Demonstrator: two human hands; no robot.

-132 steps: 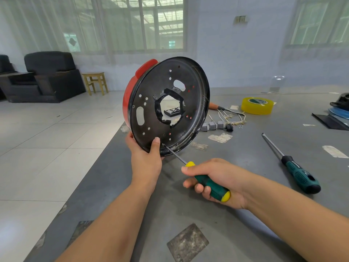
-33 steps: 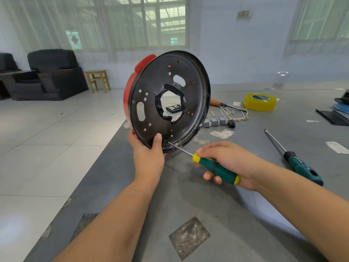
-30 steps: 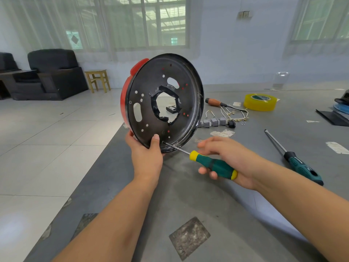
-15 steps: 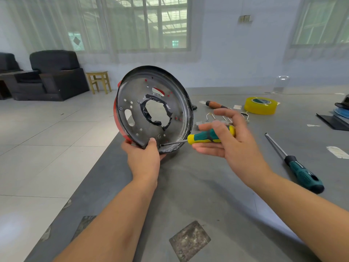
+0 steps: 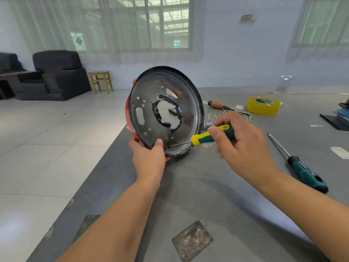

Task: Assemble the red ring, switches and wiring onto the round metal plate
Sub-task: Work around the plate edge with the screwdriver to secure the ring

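Observation:
My left hand point(image 5: 149, 157) grips the bottom rim of the round metal plate point(image 5: 151, 118), held upright on edge over the grey table point(image 5: 217, 186). The red ring point(image 5: 128, 110) shows behind the plate's left rim. My right hand point(image 5: 243, 146) pinches the green-and-yellow screwdriver point(image 5: 211, 134) by its handle, thumb on top. Its tip sits on a screw near the plate's bottom edge, right beside my left thumb. Grey switches point(image 5: 208, 124) and white wires point(image 5: 226, 112) lie on the table behind my right hand, partly hidden.
A second green screwdriver point(image 5: 300, 167) lies at the right. A yellow tape roll point(image 5: 263, 105) and a brown-handled tool point(image 5: 217, 105) lie farther back. Dark flat items point(image 5: 338, 118) sit at the right edge. The table's left edge runs beside a tiled floor with armchairs and a stool.
The plate has tilted back and dropped lower. My right hand has risen and shifted its grip from a full fist to a fingertip pinch, the screwdriver now lying flatter against the same bottom screw.

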